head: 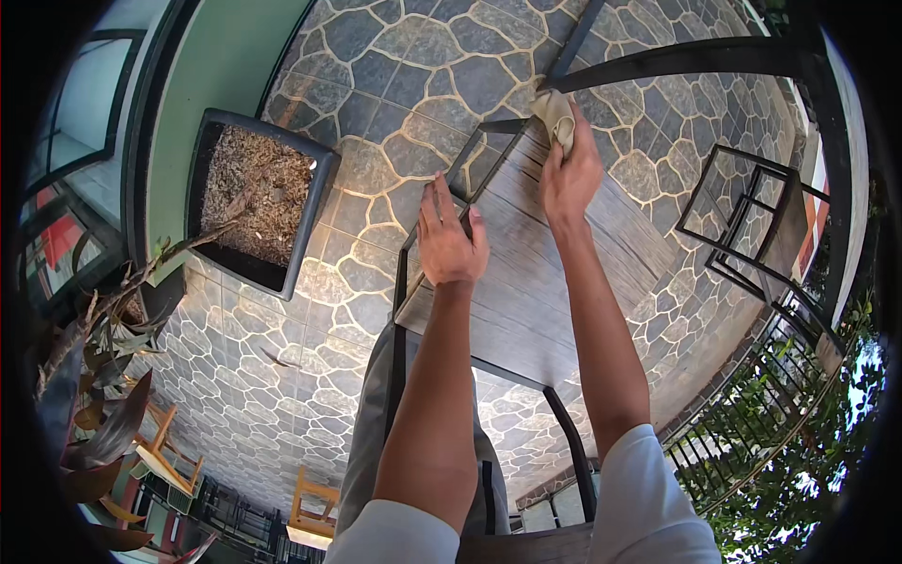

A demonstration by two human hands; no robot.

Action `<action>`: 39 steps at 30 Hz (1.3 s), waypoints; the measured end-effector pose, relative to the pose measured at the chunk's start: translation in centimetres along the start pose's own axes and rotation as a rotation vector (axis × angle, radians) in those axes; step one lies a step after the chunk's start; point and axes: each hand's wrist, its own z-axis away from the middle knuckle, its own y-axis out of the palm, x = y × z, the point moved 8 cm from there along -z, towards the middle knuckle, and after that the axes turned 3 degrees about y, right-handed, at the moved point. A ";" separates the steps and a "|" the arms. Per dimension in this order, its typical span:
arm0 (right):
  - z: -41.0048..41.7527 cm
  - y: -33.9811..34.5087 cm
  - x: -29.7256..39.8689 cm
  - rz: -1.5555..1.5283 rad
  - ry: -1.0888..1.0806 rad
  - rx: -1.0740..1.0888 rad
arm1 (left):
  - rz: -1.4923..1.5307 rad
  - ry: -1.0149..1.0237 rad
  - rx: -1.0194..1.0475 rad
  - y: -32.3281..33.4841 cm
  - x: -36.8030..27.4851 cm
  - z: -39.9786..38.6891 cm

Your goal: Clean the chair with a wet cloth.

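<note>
A beige cloth (pixel 555 118) is bunched in my right hand (pixel 574 173), by the far corner of a grey wood-grain top (pixel 521 282) with a dark metal frame. The cloth lies against the foot of dark metal bars (pixel 599 75) that meet at that corner. My left hand (pixel 451 236) rests on the near-left edge of the same top, its fingers spread over the dark frame bar (pixel 468 166). Nothing shows in the left hand; its palm side is hidden.
To the left, a square dark planter (pixel 310 211) with soil and a stem stands by a green wall (pixel 204 70). A dark metal-framed piece of furniture (pixel 782 211) is at right. Wooden chairs (pixel 310 515) are at lower left. The floor (pixel 394 63) is stone-patterned tile.
</note>
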 end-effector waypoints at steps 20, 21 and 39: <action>3.4 1.0 -0.1 0.426 -0.445 0.057 | -0.089 0.225 0.318 -0.1 -2.7 -0.2; 3.4 0.8 -0.4 0.429 -0.438 0.045 | -0.062 0.303 0.244 -0.2 -2.9 -0.7; 2.6 -0.5 -5.0 0.536 -0.067 -0.171 | 0.278 0.135 0.332 5.6 -10.4 -11.6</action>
